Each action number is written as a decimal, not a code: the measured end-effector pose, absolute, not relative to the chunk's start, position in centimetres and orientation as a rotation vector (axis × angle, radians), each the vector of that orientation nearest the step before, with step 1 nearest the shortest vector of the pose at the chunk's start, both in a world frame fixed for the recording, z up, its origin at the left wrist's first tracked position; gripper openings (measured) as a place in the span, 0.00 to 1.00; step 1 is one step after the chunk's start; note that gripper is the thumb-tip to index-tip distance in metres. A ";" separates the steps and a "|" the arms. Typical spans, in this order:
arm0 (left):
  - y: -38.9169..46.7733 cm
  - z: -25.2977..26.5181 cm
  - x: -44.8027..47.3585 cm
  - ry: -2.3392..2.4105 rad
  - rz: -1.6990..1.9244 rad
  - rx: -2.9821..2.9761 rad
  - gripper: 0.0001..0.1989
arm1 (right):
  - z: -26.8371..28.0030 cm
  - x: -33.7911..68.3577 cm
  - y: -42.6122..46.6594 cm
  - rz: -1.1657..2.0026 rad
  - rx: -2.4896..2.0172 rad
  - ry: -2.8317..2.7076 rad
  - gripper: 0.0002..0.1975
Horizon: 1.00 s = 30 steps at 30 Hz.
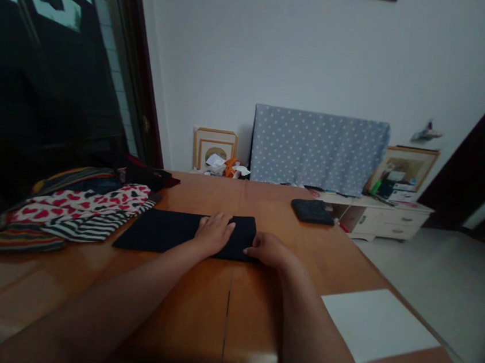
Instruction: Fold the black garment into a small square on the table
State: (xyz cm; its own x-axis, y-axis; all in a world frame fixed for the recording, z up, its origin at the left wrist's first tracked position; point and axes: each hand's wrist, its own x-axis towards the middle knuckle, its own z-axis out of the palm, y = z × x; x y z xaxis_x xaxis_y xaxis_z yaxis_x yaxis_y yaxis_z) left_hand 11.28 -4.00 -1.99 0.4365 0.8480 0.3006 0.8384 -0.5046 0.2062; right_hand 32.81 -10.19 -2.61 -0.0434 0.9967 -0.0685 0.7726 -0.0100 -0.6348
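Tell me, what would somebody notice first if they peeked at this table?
Probably the two hands in the middle of the wooden table: the left hand lies flat on a long black folded cloth, and the right hand touches its right end. After that, the bright heap of striped and red-heart clothes at the table's left side, and the blue white-dotted cloth draped against the far wall.

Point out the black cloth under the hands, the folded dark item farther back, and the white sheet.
black cloth [154,231], head view, its flat left half
folded dark item [312,211], head view, its top face
white sheet [377,323], head view, its middle
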 end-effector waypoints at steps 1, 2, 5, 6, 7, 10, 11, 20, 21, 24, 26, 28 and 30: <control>-4.5 -2.2 11.1 1.488 0.470 2.686 0.28 | -2.6 32.8 -10.2 0.736 -1.831 -1.862 0.14; -4.8 -2.4 10.9 1.445 0.361 2.709 0.31 | -2.6 32.8 -10.2 0.732 -1.832 -1.855 0.14; -5.2 -3.1 10.3 1.401 0.130 2.685 0.36 | -2.5 32.7 -10.4 0.746 -1.825 -1.843 0.14; -5.2 -3.2 10.1 1.405 0.102 2.667 0.37 | -2.4 32.7 -10.5 0.755 -1.819 -1.842 0.14; -5.1 -3.3 10.0 1.409 0.095 2.650 0.38 | -2.4 32.7 -10.6 0.763 -1.812 -1.842 0.14; -5.0 -3.4 9.9 1.410 0.129 2.612 0.39 | -2.4 32.7 -10.6 0.791 -1.783 -1.842 0.13; -5.0 -3.4 9.9 1.403 0.140 2.604 0.39 | -2.4 32.7 -10.5 0.799 -1.774 -1.831 0.13; -5.3 -3.4 9.9 1.401 0.176 2.556 0.42 | -2.9 32.7 -9.9 0.566 -2.045 -1.550 0.18; -5.3 -3.3 9.8 1.398 0.188 2.548 0.42 | -3.0 32.6 -9.8 0.556 -2.062 -1.566 0.19; -5.3 -3.0 9.3 1.385 0.216 2.529 0.40 | -3.5 32.5 -9.6 0.529 -2.084 -1.601 0.20; -5.1 -2.8 8.7 1.378 0.213 2.526 0.36 | -4.0 32.6 -9.4 0.522 -2.088 -1.564 0.20; -4.9 -2.7 8.2 1.367 0.203 2.530 0.33 | -4.5 32.6 -9.2 0.516 -2.088 -1.513 0.21; -4.7 -2.6 7.8 1.351 0.196 2.531 0.32 | -4.8 32.7 -9.1 0.501 -2.093 -1.486 0.21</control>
State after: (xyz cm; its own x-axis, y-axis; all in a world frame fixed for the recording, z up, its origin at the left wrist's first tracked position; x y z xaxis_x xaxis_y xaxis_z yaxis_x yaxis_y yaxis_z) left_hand 7.78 -4.74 -2.60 0.5574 0.8302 -0.0053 0.7944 -0.5315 0.2940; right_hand 32.70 -9.08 -4.78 0.3295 0.9442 -0.0003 0.7515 -0.2624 -0.6053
